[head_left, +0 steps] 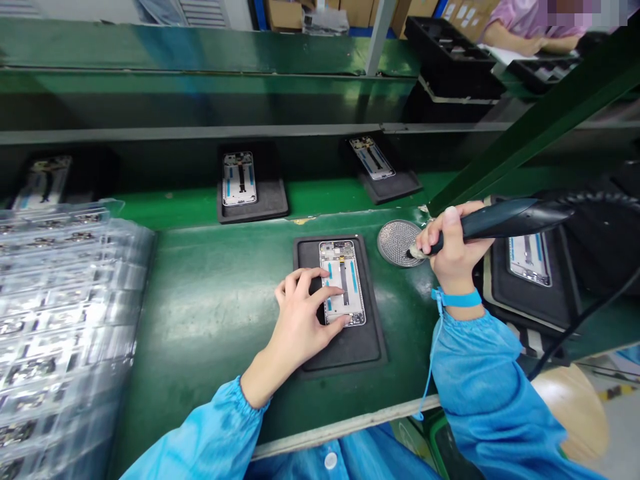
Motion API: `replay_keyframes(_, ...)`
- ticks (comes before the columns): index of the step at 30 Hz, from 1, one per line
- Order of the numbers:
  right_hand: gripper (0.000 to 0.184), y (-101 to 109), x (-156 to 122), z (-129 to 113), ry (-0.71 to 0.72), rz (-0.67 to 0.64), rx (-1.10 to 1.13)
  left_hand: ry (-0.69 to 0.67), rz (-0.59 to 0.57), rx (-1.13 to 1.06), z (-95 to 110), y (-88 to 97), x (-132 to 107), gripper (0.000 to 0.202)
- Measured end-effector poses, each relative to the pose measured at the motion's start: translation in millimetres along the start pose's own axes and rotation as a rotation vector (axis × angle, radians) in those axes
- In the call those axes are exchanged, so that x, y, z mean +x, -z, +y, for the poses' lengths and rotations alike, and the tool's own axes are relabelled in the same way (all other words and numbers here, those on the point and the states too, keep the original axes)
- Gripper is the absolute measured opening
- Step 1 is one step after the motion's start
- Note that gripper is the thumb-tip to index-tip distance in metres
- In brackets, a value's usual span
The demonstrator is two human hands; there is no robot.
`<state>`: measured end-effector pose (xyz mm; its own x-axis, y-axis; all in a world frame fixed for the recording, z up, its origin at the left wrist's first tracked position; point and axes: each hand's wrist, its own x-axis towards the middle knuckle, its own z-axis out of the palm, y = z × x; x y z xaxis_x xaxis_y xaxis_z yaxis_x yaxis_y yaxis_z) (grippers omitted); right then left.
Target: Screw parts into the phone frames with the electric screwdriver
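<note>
A phone mid-frame (pixel 353 303) with blue strips and a dark flex cable lies face-up in a black foam tray (pixel 313 363) on the bench. My left hand (pixel 303 310) rests over its left side, fingers spread, fingertips on the frame and the thumb by its lower end. In my right hand (pixel 453 247) is a black electric screwdriver (pixel 505 219), held nearly level and gripped near its front. Its tip points down at the right part of a round metal dish (pixel 400 241) with a dimpled surface. Whether a screw sits on the tip is too small to tell.
Stacked clear plastic trays (pixel 65 333) with small parts stand at left. Along the green line behind lie more phone frames on black trays (pixel 260 203). Another phone frame (pixel 530 260) lies at right near the screwdriver's cord. A slanted green post (pixel 530 133) rises there. A person (pixel 530 33) sits beyond.
</note>
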<state>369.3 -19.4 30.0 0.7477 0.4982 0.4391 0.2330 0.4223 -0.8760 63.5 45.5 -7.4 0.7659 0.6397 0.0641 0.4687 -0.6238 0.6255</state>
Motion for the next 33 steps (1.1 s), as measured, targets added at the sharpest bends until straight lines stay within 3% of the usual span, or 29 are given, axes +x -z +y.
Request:
replay_keyframes(5,0.065,-1.2,1.0,-1.9,-0.008,-0.036,-0.04,0.04,-0.011,-0.008,6.5,-0.9,13.1,0.042)
replay_keyframes(10,0.056,-9.7,-15.0,-31.5,0.035,-0.057,0.075,0.069,-0.065,-0.041,16.2,0.9,25.8,0.046)
replay_keyframes(14,0.041,-27.2,-48.6,-54.3,-0.044,-0.308,0.264,0.077,-0.081,-0.068,19.1,2.1,26.7,0.047)
replay_keyframes(18,0.032,-44.6,-74.4,-56.1,-0.162,-0.484,0.367,0.088,-0.079,-0.087,19.9,1.4,25.7,0.045)
replay_keyframes(33,0.03,-50.9,-86.8,-51.1,-0.204,-0.519,0.307,0.064,-0.102,-0.086,24.5,1.8,26.0,0.041)
